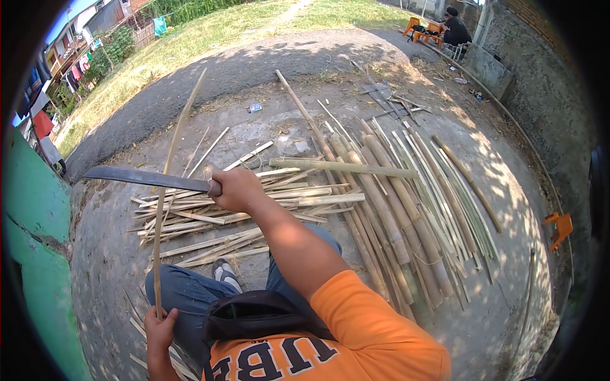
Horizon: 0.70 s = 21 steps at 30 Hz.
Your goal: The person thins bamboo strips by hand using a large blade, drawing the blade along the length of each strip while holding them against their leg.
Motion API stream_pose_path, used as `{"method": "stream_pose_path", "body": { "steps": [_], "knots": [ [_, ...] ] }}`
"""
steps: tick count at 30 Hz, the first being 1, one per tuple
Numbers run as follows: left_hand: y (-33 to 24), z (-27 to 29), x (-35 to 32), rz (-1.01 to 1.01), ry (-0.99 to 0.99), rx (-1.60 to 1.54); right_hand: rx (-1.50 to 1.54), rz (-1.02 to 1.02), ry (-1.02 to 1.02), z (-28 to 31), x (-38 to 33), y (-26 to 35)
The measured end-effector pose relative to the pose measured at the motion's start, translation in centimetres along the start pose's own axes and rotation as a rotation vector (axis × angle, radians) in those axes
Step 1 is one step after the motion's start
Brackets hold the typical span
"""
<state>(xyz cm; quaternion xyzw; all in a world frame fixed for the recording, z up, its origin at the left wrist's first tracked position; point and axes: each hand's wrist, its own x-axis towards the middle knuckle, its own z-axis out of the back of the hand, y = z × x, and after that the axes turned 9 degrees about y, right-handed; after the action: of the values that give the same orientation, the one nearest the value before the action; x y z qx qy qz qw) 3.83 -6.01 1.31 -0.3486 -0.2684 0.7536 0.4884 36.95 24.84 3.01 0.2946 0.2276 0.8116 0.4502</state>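
Bamboo strip (170,166): long, thin, pale tan, standing nearly upright from the person's left hand (159,330) and arching slightly toward its top end. Judged light and springy; it will likely whip if held only at the foot, and its split edges look sharp, so the lower end near the knee seems the safer hold. Left grip is closed around the strip's base. Right hand (236,189) is fisted tight on the handle of a long dark blade (143,178), which lies level and meets the strip about mid-height. Blade judged heavy and stiff.

Beyond: cut slats (241,209) piled on the concrete ground (108,254), whole and halved bamboo poles (394,216) laid side by side to the right, a green wall (32,241) on the left, another person seated far off at top right.
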Motion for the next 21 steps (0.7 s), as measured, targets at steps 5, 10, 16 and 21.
{"method": "stream_pose_path", "body": {
  "steps": [5,10,16,21],
  "knots": [
    [0.3,-0.1,0.1,-0.052,-0.001,-0.098,0.058,-0.036,0.034,0.0,-0.2,0.1],
    [1.6,0.4,0.0,0.003,0.002,-0.03,0.06,0.007,0.072,-2.1,0.8,0.2],
    [1.7,0.8,1.1,0.136,0.022,-0.031,0.219,0.08,0.358,-3.2,1.3,1.4],
    [3.0,0.5,1.0,0.102,-0.04,0.13,0.035,0.162,0.402,-6.6,1.6,3.3]
  ]
}}
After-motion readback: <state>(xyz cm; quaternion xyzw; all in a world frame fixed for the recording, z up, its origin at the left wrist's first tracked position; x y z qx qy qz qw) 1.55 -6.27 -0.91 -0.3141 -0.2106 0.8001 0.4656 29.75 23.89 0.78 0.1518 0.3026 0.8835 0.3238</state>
